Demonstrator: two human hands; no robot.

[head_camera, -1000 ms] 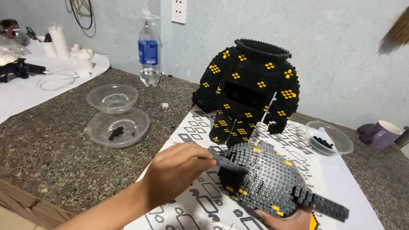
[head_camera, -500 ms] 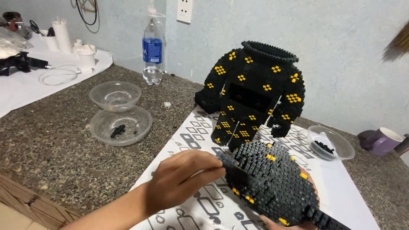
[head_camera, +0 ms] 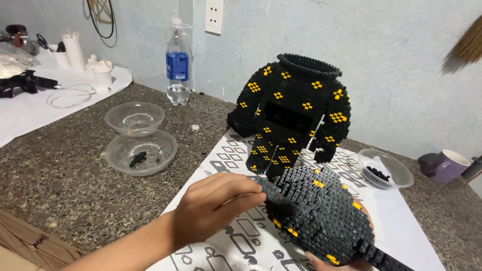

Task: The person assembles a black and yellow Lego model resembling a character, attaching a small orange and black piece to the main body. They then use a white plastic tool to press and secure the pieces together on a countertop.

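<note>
Two hands work a rounded black brick-built piece over a patterned paper sheet.

The left hand (head_camera: pixel 213 206) is curled, its fingertips pinched against the near edge of the domed black block piece with yellow studs (head_camera: pixel 321 213). The right hand (head_camera: pixel 362 226) cradles that piece from beneath and is mostly hidden, so I cannot tell its grip exactly. The piece is held tilted just above the white printed sheet (head_camera: pixel 241 236) on the speckled stone surface (head_camera: pixel 65 195). Just behind stands a headless black block figure with yellow dots (head_camera: pixel 293 115). Two clear plastic bowls (head_camera: pixel 140 150) sit well apart to the left.
</note>
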